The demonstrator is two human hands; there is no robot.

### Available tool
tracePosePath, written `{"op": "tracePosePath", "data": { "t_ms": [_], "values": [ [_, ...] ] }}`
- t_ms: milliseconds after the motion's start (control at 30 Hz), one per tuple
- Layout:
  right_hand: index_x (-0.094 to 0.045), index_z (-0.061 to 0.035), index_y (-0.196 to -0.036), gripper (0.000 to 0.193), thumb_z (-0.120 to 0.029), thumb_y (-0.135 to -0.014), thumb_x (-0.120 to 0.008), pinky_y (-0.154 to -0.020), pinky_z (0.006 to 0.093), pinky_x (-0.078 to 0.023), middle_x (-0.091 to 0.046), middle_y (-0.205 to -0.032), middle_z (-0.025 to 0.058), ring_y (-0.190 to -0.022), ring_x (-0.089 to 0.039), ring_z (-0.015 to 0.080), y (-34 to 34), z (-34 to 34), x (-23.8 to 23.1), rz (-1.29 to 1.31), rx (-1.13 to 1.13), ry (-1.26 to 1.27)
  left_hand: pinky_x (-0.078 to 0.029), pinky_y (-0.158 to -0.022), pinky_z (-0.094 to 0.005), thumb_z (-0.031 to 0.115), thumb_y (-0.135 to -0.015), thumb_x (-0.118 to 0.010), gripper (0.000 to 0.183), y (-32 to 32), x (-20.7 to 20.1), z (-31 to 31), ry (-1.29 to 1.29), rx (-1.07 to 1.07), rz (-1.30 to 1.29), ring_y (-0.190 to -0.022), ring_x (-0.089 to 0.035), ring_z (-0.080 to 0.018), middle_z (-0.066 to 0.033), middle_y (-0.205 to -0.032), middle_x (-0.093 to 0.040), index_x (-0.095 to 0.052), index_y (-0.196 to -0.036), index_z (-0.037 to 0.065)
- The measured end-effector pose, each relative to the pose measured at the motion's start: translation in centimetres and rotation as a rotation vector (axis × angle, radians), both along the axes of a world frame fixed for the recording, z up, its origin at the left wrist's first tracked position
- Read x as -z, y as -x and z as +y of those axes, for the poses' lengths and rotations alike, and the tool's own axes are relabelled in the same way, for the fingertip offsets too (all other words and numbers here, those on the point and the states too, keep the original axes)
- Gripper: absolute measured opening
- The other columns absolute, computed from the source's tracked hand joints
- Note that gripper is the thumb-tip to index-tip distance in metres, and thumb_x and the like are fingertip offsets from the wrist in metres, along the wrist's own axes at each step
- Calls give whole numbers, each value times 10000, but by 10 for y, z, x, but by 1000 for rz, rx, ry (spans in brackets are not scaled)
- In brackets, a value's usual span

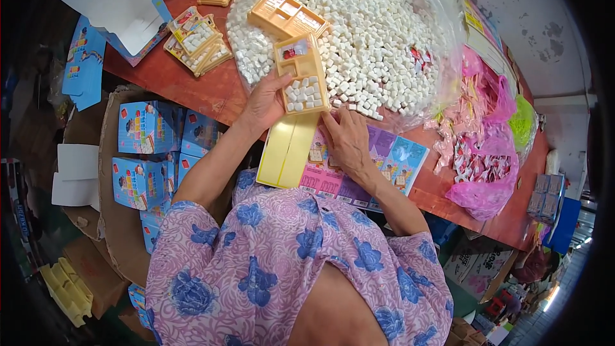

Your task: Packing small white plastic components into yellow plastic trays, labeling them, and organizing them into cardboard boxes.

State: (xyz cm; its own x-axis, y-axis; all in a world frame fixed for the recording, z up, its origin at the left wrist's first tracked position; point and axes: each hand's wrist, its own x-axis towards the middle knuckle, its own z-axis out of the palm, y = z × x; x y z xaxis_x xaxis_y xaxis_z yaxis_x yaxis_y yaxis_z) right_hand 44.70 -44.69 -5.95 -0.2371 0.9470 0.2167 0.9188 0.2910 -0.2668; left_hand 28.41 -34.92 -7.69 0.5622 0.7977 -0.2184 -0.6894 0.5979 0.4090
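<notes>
My left hand (266, 99) grips a tan compartment tray (310, 59) by its left side, thumb over the rim. White marshmallow-like pieces (302, 95) fill the tray's near compartment, and a small red packet (293, 52) lies in the far one. My right hand (349, 144) rests over a sheet of colourful printed stickers (402, 157), fingers stretched toward the tray's near right corner; its thumb is partly hidden. Left of the stickers, a yellow strip of backing (286, 154) lies bare below the tray.
Behind the tray spreads a big clear bag of white pieces (384, 57) with another tan tray (288, 14) on it. Filled trays (197, 41) lie stacked at left. Pink bags of small packets (482, 173) sit right on the red table (192, 93). Blue boxes (144, 182) fill a carton at lower left.
</notes>
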Motion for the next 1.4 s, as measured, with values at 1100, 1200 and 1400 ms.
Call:
{"op": "tracePosePath", "data": {
  "t_ms": [1100, 1200, 1400],
  "values": [
    [-446, -5, -762, 63, 50, -738, -464, -625, 227, -412, -484, -744, 71, -666, -484, 135, -54, -65, -152, 1230, 76, -195, -479, -733, -306, 16, -773, -429, 322, -44, 10, -13, -231, -130, 347, -844, -561, -185, -108, -965, -545, -407, -1093, -7],
    [-444, -14, -783, 62, 35, -748, -456, -623, 202, -404, -482, -757, 62, -667, -478, 107, -79, -44, -145, 1392, 185, -216, -464, -710, -258, 5, -772, -425, 307, -40, -1, -14, -222, -121, 352, -817, -548, -131, -73, -961, -545, -436, -1078, 14],
    [-447, -39, -797, 85, -7, -760, -517, -627, 221, -453, -526, -783, 56, -687, -532, 111, -47, -7, -117, 1797, 217, 282, -451, -773, -297, 22, -786, -431, 314, -48, -22, -26, -207, -34, 180, -878, -538, -156, -89, -990, -534, -409, -1099, -1]
  ]
}}
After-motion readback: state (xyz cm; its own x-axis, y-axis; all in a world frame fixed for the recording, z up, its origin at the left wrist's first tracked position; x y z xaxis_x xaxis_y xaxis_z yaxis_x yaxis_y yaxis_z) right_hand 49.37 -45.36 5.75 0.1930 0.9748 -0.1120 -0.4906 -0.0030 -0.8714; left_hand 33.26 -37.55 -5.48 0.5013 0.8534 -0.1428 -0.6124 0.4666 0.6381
